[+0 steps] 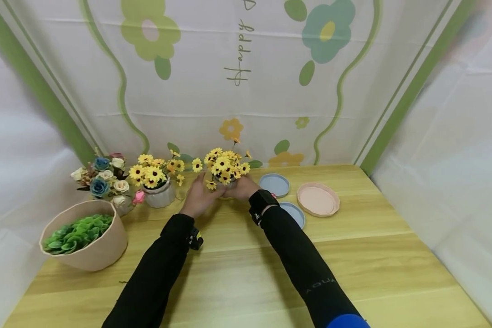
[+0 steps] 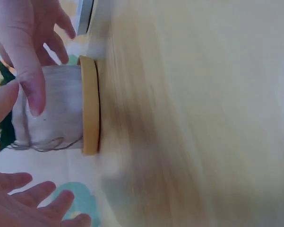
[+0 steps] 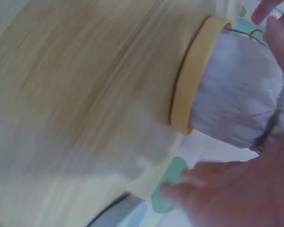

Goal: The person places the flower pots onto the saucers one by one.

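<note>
A potted bunch of yellow daisies (image 1: 224, 164) stands at the back middle of the table, between the two hands. Its whitish wrapped pot (image 2: 61, 106), tied with thin cord, sits on a yellow saucer (image 3: 193, 80). On the left side is my left hand (image 1: 201, 197), its fingers spread and apart from the pot in the left wrist view. My right hand (image 1: 243, 187) is at the other side with fingers extended; its thumb overlaps the pot in the left wrist view. Flowers hide parts of both hands from above.
Left of the hands stand another yellow daisy pot (image 1: 159, 197), a mixed rose bunch (image 1: 105, 177) and a large pink planter (image 1: 102, 248) with green leaves. Two blue saucers (image 1: 274, 185) and a pink saucer (image 1: 318, 199) lie to the right. A printed cloth (image 1: 197, 95) hangs behind.
</note>
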`<state>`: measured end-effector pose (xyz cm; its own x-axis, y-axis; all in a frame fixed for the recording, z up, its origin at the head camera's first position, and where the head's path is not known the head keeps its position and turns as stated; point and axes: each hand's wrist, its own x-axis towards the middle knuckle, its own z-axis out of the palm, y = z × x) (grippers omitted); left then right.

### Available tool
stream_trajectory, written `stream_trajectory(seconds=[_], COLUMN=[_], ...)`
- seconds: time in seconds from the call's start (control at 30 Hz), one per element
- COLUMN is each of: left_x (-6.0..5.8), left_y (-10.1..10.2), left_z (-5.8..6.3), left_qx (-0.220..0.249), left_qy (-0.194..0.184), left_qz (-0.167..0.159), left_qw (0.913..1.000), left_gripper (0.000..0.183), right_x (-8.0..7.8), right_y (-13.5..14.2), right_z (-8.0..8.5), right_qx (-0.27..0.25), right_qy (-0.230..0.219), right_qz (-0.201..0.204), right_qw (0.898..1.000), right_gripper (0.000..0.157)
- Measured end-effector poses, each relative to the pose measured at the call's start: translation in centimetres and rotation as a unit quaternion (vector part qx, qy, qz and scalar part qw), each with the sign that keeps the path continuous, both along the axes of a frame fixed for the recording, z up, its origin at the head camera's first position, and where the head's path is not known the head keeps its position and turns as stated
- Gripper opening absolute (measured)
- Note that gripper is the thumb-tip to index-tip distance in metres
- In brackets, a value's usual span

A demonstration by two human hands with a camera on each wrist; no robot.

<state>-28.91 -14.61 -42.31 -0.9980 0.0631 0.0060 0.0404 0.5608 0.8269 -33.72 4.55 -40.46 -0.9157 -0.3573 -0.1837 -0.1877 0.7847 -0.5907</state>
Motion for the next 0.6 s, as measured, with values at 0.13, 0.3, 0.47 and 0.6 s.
stream_trajectory(seconds=[0.13, 0.3, 0.47, 0.6], left_x=[2.0, 5.8, 9.4, 11.0], left_y=[-0.9, -2.9, -5.3, -7.5], left_z=[0.8, 1.7, 1.8, 1.3], left_qx=[-0.009, -0.017, -0.031, -0.044], left_qy=[-0.003, -0.013, -0.017, -0.025], left_qz=[0.004, 0.008, -0.005, 0.002], left_qw=[0.9999, 0.9997, 0.9994, 0.9987], left_gripper=[0.121, 0.133, 0.134, 0.136], right_x=[1.0, 2.3, 4.5, 6.0], right_y=[0.7, 2.1, 4.7, 7.1], right_z=[0.8, 1.0, 1.4, 1.7], right_qx=[0.054, 0.073, 0.081, 0.075], right_qy=[-0.007, 0.007, 0.023, 0.035], right_qz=[0.002, 0.025, 0.042, 0.074], right_qw=[0.998, 0.997, 0.996, 0.994], right_gripper=[0.106, 0.127, 0.151, 0.151])
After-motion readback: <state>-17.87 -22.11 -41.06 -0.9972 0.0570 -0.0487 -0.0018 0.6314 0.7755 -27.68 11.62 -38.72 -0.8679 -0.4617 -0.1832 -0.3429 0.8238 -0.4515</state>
